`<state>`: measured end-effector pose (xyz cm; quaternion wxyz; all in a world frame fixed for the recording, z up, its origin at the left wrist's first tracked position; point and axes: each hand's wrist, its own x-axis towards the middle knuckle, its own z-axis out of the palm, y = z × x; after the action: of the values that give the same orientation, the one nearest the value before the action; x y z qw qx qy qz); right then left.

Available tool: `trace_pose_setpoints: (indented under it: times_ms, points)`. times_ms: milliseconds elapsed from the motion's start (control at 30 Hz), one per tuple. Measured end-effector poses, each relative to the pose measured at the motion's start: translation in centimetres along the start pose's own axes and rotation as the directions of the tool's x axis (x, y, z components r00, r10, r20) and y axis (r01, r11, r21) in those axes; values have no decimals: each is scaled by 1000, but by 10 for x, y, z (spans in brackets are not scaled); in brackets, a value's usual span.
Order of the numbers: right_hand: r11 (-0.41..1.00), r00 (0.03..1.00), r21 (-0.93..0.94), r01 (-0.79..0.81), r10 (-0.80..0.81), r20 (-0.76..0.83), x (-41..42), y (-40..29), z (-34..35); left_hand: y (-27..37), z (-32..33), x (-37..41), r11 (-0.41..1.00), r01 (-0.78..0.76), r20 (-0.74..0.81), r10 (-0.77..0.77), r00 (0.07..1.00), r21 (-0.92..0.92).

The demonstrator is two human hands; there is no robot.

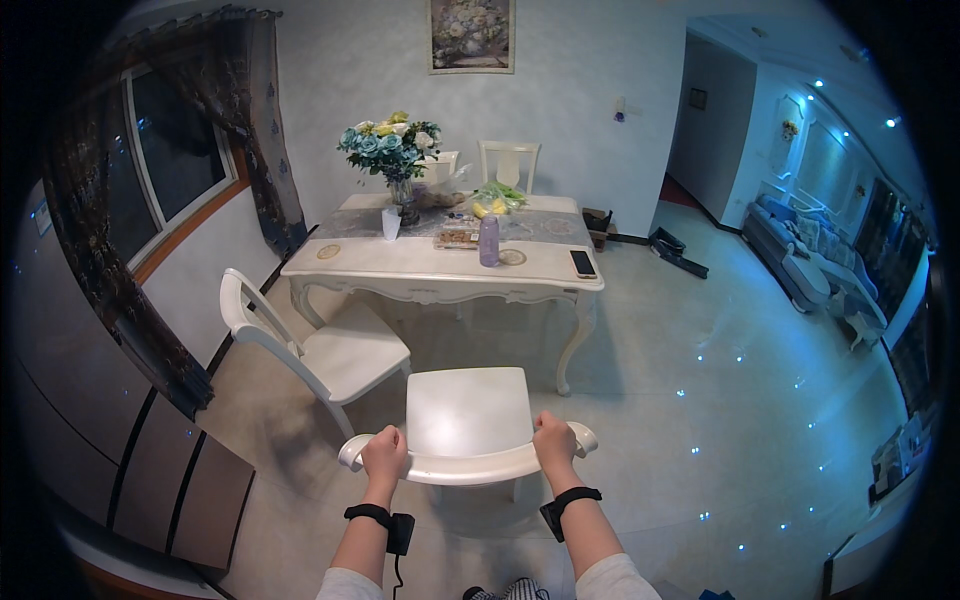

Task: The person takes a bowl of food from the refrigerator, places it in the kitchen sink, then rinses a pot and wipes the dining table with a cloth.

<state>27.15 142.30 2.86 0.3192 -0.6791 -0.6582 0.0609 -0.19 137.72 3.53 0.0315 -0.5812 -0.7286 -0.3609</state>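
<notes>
Directly before me stands a white wooden chair [471, 468], its curved top rail towards me and its seat towards the table. My left hand [385, 453] grips the rail near its left end. Near the right end, my right hand [556, 441] is closed around the same rail. Black straps with small dark boxes are on both wrists; a cable hangs from the left one. Beyond the chair is a white dining table [420, 259] with carved edges and curved legs. A gap of floor shows between the chair seat and the table's front edge.
A second white chair [356, 352] stands angled at the table's left. On the table are a flower vase [403, 196], a white cup [391, 224], a purple bottle [489, 241], a packaged food tray [457, 239] and a phone [583, 264]. A sofa [787, 255] stands far right.
</notes>
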Motion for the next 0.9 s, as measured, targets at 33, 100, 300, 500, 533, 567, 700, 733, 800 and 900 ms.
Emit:
trace_pose_setpoints:
  times_ms: [33, 100, 300, 500, 533, 567, 700, 733, 800, 900]
  points:
    - [1000, 1000, 1, -2, 2, 1, 0, 0, 0, 0, 0, 0, 1000, -2, -2, 2, 1000, -2]
    - [1000, 1000, 3, -2, 2, 0, 0, 0, 0, 0, 0, 0, 1000, -4, -5, 4, 1000, -6]
    - [1000, 1000, 18, 11, -11, -3, 1, 1, 1, -2, 1, 0, 1000, -10, -10, 10, 1000, -1]
    - [999, 999, 28, 34, -33, -24, 0, 2, 1, -3, 3, 0, 1000, -8, -7, 8, 1000, -4]
    - [999, 999, 26, 37, -36, -24, 0, 4, 3, -3, 3, 0, 1000, -16, -13, 15, 1000, -4]
    - [999, 999, 24, 40, -39, -24, 0, 4, 4, -3, 3, 0, 1000, -22, -18, 22, 1000, -4]
    - [999, 999, 21, 28, -27, -22, 0, 3, 3, -3, 2, 0, 1000, -17, -15, 16, 1000, -2]
    - [999, 999, 20, 29, -28, -22, 0, 3, 3, -3, 3, 0, 1000, -18, -17, 18, 1000, -2]
    - [1000, 999, 18, 26, -26, -20, 0, 3, 3, -4, 3, 0, 1000, -25, -23, 25, 999, -5]
    - [1000, 1000, 19, 18, -18, -17, -1, 2, 3, -3, 2, 0, 999, -35, -29, 35, 999, -8]
